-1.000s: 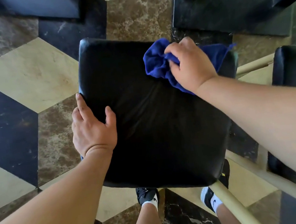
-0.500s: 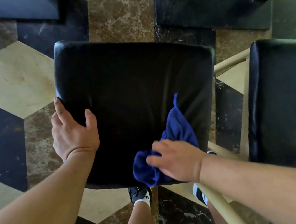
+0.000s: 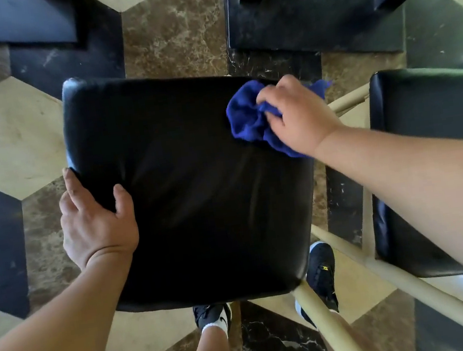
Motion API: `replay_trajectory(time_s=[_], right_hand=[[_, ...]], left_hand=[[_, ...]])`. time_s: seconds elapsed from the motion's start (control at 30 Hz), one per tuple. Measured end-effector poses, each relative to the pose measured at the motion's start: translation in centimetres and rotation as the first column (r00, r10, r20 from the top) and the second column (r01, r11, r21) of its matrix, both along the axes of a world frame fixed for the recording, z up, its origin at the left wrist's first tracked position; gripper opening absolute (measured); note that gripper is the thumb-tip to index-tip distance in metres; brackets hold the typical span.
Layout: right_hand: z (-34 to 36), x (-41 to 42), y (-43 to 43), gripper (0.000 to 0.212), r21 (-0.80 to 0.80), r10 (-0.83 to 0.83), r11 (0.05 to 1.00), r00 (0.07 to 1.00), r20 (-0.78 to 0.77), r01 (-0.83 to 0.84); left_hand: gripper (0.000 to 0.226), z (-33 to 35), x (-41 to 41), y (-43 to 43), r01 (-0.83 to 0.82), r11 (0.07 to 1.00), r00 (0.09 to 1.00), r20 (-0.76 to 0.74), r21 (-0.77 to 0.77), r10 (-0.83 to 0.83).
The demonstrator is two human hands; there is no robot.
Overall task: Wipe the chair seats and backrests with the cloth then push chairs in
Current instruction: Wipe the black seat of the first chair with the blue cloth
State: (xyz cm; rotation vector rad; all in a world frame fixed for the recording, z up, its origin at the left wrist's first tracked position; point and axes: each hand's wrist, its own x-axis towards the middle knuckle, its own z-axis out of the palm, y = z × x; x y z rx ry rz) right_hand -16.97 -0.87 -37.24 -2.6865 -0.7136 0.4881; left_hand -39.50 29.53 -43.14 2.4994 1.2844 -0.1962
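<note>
A black padded chair seat [image 3: 193, 186] fills the middle of the view, seen from above. My right hand [image 3: 299, 116] presses a bunched blue cloth [image 3: 246, 120] onto the seat's far right corner. My left hand [image 3: 95, 222] grips the seat's left edge, thumb on top and fingers wrapped over the side. The chair's backrest is not in view.
A second black chair seat [image 3: 429, 120] stands to the right, with tan chair legs [image 3: 415, 283] running between the two. A dark table base [image 3: 312, 14] sits on the patterned marble floor beyond the seat. My shoes [image 3: 323, 275] show below the seat's near edge.
My right hand has swept the cloth from the seat's near right edge back up to the far right corner. My left hand has kept its grip on the left edge.
</note>
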Motion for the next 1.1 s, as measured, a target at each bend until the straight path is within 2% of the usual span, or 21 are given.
replay_trajectory(time_s=[0.07, 0.13, 0.2, 0.37, 0.47, 0.6, 0.67, 0.73, 0.8, 0.9, 1.0, 1.1], right_hand=[[-0.3, 0.6, 0.1, 0.025, -0.011, -0.109, 0.994, 0.994, 0.022, 0.109], [-0.4, -0.6, -0.1, 0.023, -0.034, -0.12, 0.992, 0.992, 0.029, 0.121], [0.2, -3.2, -0.8, 0.024, -0.059, -0.043, 0.997, 0.999, 0.004, 0.043], [1.4, -11.0, -3.2, 0.027, -0.106, 0.167, 0.976, 0.967, -0.194, -0.19], [2.0, -15.2, -4.4, 0.027, -0.083, 0.332, 0.925, 0.893, -0.304, -0.372], [2.0, -18.3, -5.2, 0.023, -0.039, 0.511, 0.808, 0.733, -0.449, -0.587], [1.6, -17.8, -5.4, 0.02, -0.012, 0.594, 0.743, 0.668, -0.448, -0.669], [1.6, -16.6, -4.9, 0.02, 0.0, 0.647, 0.708, 0.648, -0.403, -0.707], [1.7, -15.0, -3.0, 0.021, -0.016, 0.582, 0.788, 0.752, -0.311, -0.616], [1.2, -11.0, 3.1, 0.018, -0.02, 0.252, 0.966, 0.958, -0.135, -0.256], [0.8, -6.5, 11.2, 0.025, 0.036, -0.064, 0.997, 0.993, -0.095, 0.067], [0.5, -3.5, 19.0, 0.025, 0.144, -0.242, 0.956, 0.964, -0.106, 0.255]], left_hand=[[0.082, 0.0, 0.0, 0.0, -0.001, 1.0, 1.0, -0.002, 0.001, 0.001], [0.082, 0.0, 0.0, 0.0, 0.001, 1.0, 1.0, -0.003, 0.0, -0.001], [0.083, 0.1, 0.0, 0.0, 0.001, 1.0, 1.0, -0.003, -0.002, -0.001], [0.082, -0.1, 0.0, -0.1, -0.007, 1.0, 1.0, 0.012, -0.011, 0.007], [0.082, -0.2, 0.0, 0.0, -0.009, 1.0, 1.0, 0.008, -0.011, 0.009], [0.082, -0.4, -0.1, 0.1, -0.002, 1.0, 1.0, 0.0, -0.01, 0.002], [0.083, -0.3, 0.0, 0.2, -0.013, 1.0, 1.0, -0.007, -0.02, 0.012], [0.085, 0.2, 0.1, 0.3, -0.017, 0.999, 1.0, -0.024, -0.046, 0.016], [0.087, 1.1, 0.3, 0.6, -0.005, 0.996, 0.999, -0.045, -0.094, 0.001], [0.084, 2.4, 0.5, 1.7, -0.016, 0.968, 0.998, -0.064, -0.251, 0.0], [0.066, 3.9, 0.9, 3.8, -0.129, 0.864, 0.991, -0.027, -0.487, 0.133], [0.05, 5.4, 3.4, 6.5, -0.282, 0.687, 0.941, -0.054, -0.669, 0.334]])
